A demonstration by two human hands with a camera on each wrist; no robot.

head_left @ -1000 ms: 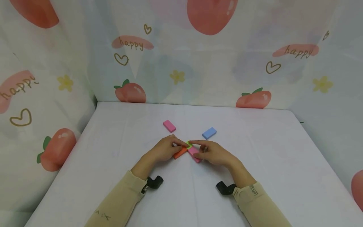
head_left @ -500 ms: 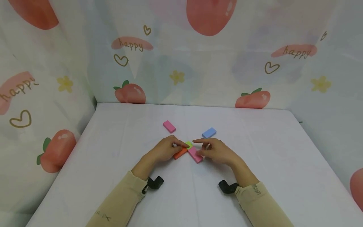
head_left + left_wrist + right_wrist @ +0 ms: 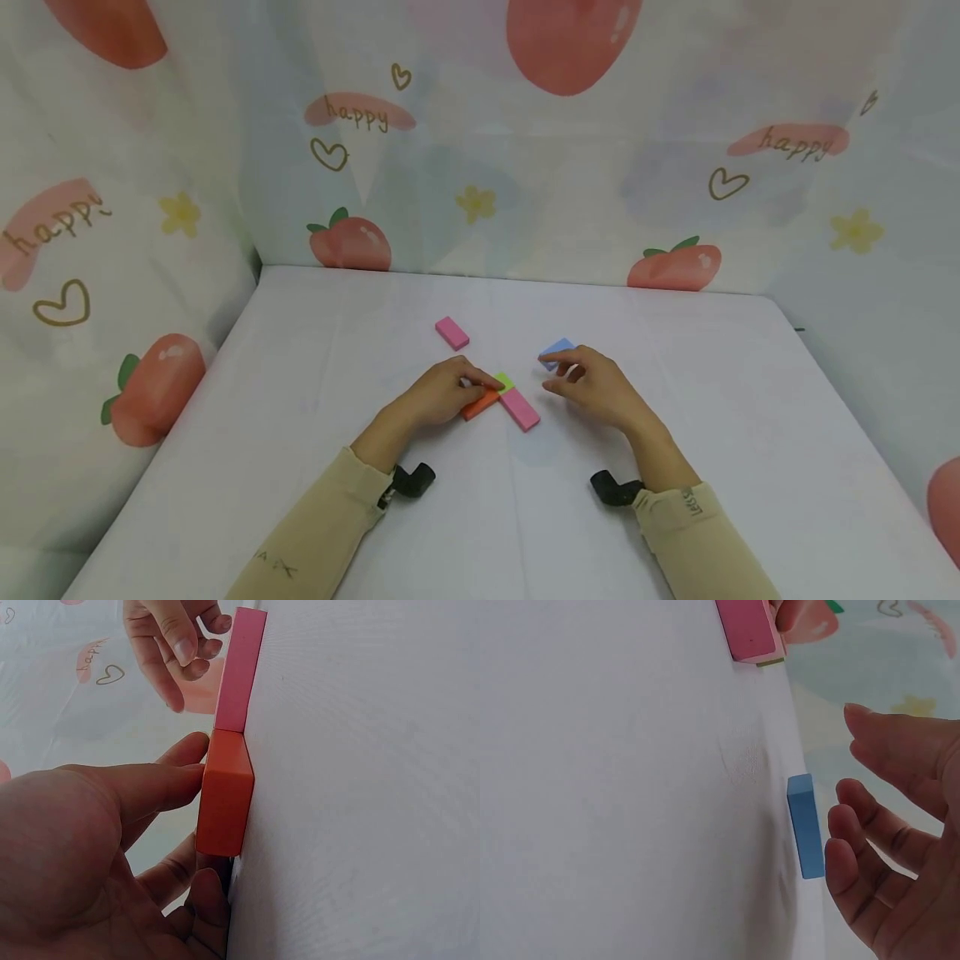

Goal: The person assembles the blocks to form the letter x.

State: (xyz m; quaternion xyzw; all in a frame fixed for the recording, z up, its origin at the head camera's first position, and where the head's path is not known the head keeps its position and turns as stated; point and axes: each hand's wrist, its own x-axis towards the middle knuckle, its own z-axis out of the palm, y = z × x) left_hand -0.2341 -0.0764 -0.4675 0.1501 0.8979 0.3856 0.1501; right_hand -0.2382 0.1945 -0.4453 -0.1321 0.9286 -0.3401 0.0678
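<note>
My left hand point(image 3: 438, 392) lies over the orange block point(image 3: 480, 406), holding it with thumb and fingers; the left wrist view shows the thumb and a fingertip on the block point(image 3: 226, 802), other fingers curled beside it. A bright green block point(image 3: 504, 382), partly covered by that hand's fingertip, sits at the joint. One end of a pink block point(image 3: 521, 410) meets the orange and green ones, forming an angle. My right hand point(image 3: 600, 387) hovers beside the blue block point(image 3: 805, 825) with fingers loosely bent and nothing in them. From the head view that hand partly hides the blue block.
A second pink block point(image 3: 452, 333) lies alone farther back on the white cloth-covered table point(image 3: 360, 333). Behind and at the sides hang curtains point(image 3: 555, 183) with a printed fruit pattern. Black wrist camera mounts point(image 3: 617, 489) jut out from both sleeves.
My right hand has let go of the near pink block and moved right and back to the blue block. My left hand stays in place on the orange block.
</note>
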